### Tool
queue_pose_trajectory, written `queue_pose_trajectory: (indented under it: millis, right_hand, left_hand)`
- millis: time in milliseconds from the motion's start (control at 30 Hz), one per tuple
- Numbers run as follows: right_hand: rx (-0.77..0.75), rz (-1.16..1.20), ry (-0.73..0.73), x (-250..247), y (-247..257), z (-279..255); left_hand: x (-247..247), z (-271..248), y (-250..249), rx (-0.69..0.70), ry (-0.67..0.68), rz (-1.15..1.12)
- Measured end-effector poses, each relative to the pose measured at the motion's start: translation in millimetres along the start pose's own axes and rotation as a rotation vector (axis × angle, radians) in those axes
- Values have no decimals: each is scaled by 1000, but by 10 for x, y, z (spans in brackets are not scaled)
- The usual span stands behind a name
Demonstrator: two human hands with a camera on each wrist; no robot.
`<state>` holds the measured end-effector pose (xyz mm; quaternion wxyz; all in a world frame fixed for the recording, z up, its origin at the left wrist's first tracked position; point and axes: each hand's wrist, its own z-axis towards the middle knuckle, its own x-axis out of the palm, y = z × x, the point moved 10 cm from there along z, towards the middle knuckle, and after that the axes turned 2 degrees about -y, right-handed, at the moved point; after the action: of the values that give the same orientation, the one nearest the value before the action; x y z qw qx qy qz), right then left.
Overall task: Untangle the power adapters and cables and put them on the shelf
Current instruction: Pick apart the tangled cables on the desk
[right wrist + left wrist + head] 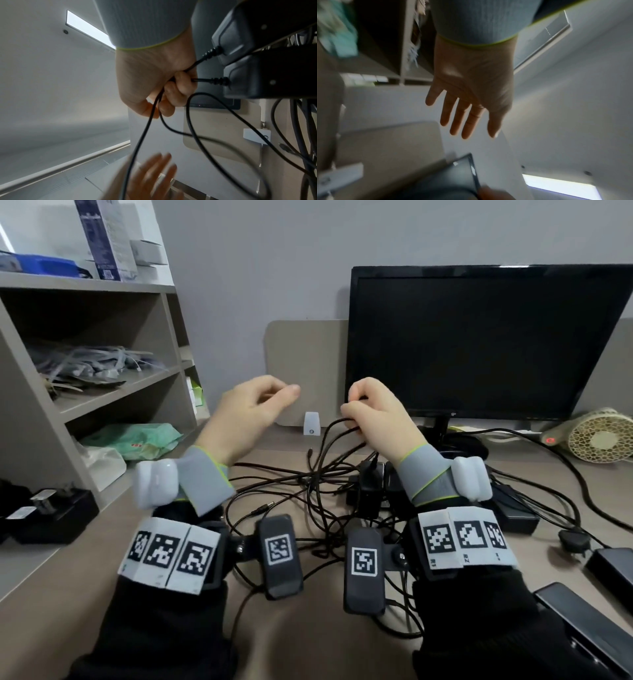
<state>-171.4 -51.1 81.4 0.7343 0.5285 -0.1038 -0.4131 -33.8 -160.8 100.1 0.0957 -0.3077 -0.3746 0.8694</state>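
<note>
Cables (318, 474) lie knotted on the surface (85, 559); with the right hand (376, 412) clenched round raised strands and the left hand (250, 409) released, better to tease one strand loose slowly than yank.

A dark monitor (479, 337) stands at the back of my surface (85, 577), with a small beige fan (597, 436) to its right and a little white block (312, 423) to its left. A crumpled green bag (137, 440) lies off to my left, and boxes (113, 237) stand up high.
</note>
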Motion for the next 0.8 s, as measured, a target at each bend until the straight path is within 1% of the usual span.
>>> queue_pose_trajectory:
  millis: [67,133,233,300,333,433,500,567,633,700,767,800]
  right_hand:
    - [-46,5,40,52,48,-19]
    - [-73,3,48,41,76,-26]
    - [-70,1,60,21,101,-34]
    - [-80,8,46,-17,145,-44]
    - [-98,20,25,-64,180,-49]
    - [-128,98,-41,-290,257,-79]
    - [-141,126,-45,-388,282,-108]
    - [-156,89,-11,-360,287,-115]
    - [-160,17,39,-232,274,-99]
    - [-146,-72,56,-122,257,-83]
    - [-88,-114,80,-43,200,-72]
    - [-57,-108,116,18,175,-86]
  left_hand:
    - [289,-91,-328,56,148,-86]
    - [512,-178,-454,104,250,-58]
    - [607,-200,-420,123,265,-43]
    - [616,-171,-332,102,289,-16]
    - [573,-142,-266,93,277,-14]
    - [245,-24,69,32,143,20]
    - [42,9,352,-51,86,-10]
    - [-66,28,511,-110,38,-49]
    - [-76,42,473,-127,9,-76]
    - [25,40,304,-119,25,-142]
    - [141,27,94,-67,49,-131]
    - [207,16,-3,-33,69,-114]
